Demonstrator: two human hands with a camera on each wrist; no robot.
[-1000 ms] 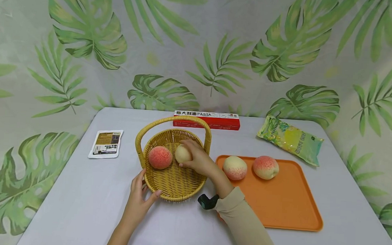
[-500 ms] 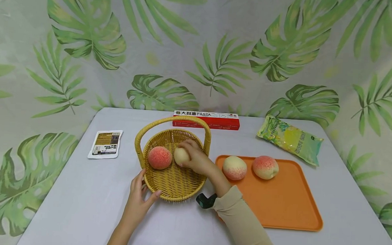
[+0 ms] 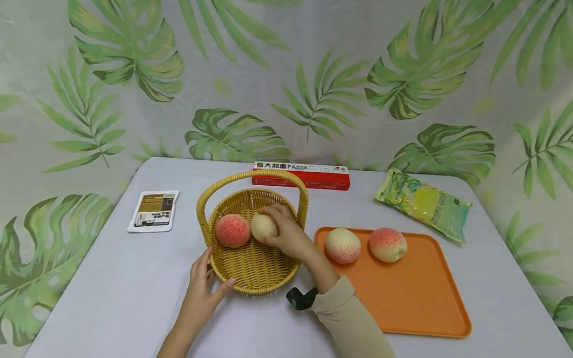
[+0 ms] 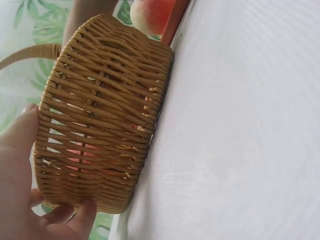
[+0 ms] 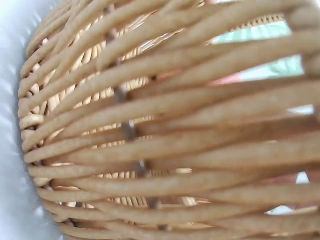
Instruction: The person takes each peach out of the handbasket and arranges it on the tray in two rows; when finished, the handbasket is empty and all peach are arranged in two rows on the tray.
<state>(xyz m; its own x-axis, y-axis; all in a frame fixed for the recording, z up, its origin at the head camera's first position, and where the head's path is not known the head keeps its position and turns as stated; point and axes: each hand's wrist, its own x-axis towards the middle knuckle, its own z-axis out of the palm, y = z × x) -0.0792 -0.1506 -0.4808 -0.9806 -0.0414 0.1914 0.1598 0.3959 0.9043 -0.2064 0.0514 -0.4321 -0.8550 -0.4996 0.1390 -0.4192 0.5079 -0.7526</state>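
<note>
A woven wicker basket [image 3: 255,269] with an arched handle stands on the table. My left hand [image 3: 204,293] grips its near left side, thumb at the front rim; in the left wrist view the bent fingers [image 4: 82,215] press the outer wall. Inside the basket lies a red peach [image 3: 233,231]. Beside it, my right hand [image 3: 287,234] holds a pale peach [image 3: 263,227], fingers curled over its right side. The right wrist view shows mostly the basket's weave [image 5: 165,115] close up, with the right hand hidden.
To the right, an orange tray [image 3: 421,294] bears a pale peach [image 3: 343,246] and a red-and-cream peach [image 3: 387,244]. A red pasta box [image 3: 301,177] lies behind the basket, a green bag [image 3: 423,204] at the back right. A flat white packet [image 3: 154,211] lies left.
My right hand has shifted slightly left inside the basket, bringing the pale peach up close to the red one. The left hand has stayed on the basket.
</note>
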